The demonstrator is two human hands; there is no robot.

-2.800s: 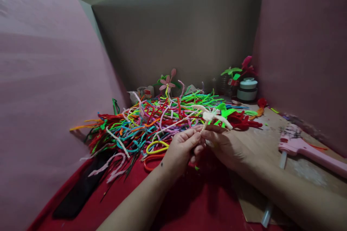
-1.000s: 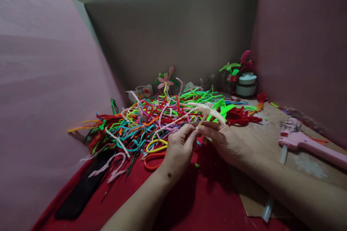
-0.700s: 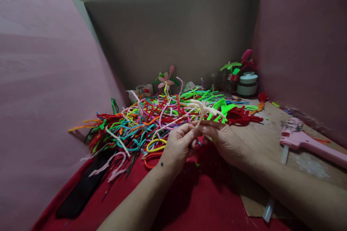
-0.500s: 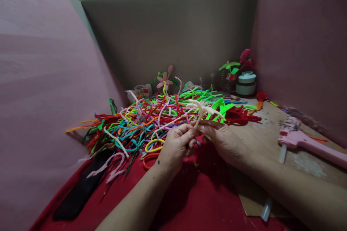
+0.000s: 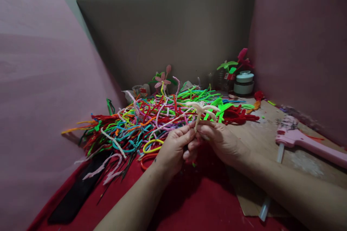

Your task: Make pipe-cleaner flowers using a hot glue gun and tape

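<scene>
Red-covered tabletop [image 5: 200, 205] below, cream fuzzy-wire flower [image 5: 201, 108] is pinched at its stem [image 5: 197, 122] by left hand [image 5: 172, 148] and right hand [image 5: 222, 139]; petals [image 5: 212, 108] should be left uncrushed.

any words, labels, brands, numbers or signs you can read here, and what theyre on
None can be read.
Red label at the back right, below the green leaves: too small and blurred to make out any print.
Red patch behind the pile's left part: too blurred to tell whether it bears print.
Cream flower and pink glue gun: no lettering visible.
</scene>
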